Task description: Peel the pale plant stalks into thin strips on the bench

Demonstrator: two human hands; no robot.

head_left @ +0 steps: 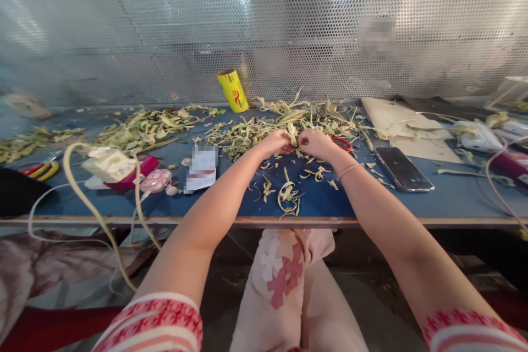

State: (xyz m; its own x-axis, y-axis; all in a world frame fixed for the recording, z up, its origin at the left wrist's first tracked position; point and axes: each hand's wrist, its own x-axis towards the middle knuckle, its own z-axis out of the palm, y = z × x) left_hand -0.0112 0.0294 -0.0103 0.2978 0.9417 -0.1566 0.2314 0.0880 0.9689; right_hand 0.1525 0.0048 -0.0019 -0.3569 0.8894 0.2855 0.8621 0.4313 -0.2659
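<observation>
1. Left hand [281, 143]: fingers curled in, tips close together, looks pinched on a pale leaf strip [292, 132].
2. Right hand [312, 143]: fingers bent inward, right beside the same strip; contact point too small to make out, so can't tell if it grips too. Thin bracelet [350, 170] on that wrist.
3. Pale leaf strip: between both hands, raised at the near edge of the main leaf pile [243, 135].
4. Loose scraps [289, 193] on the blue tabletop [231, 203], nearer the person, between the forearms.
5. Red loop [342, 144] just beyond the right wrist, possibly a tool handle, partly hidden.
6. Right side: dark-screened phone [403, 169] lying flat, flat tan sheets [396, 113] behind it.
7. Yellow tube [233, 91] standing tilted behind the main pile, near the perforated metal panel [268, 22].
8. Left side: second leaf pile [150, 129]; blurred-out packet [203, 169] near the left forearm; pink gadget [155, 181] beside a magenta box [142, 168]; red and yellow handles [43, 169] farther left.
9. Thick cream cable [88, 203] loops over the tabletop's front edge.
</observation>
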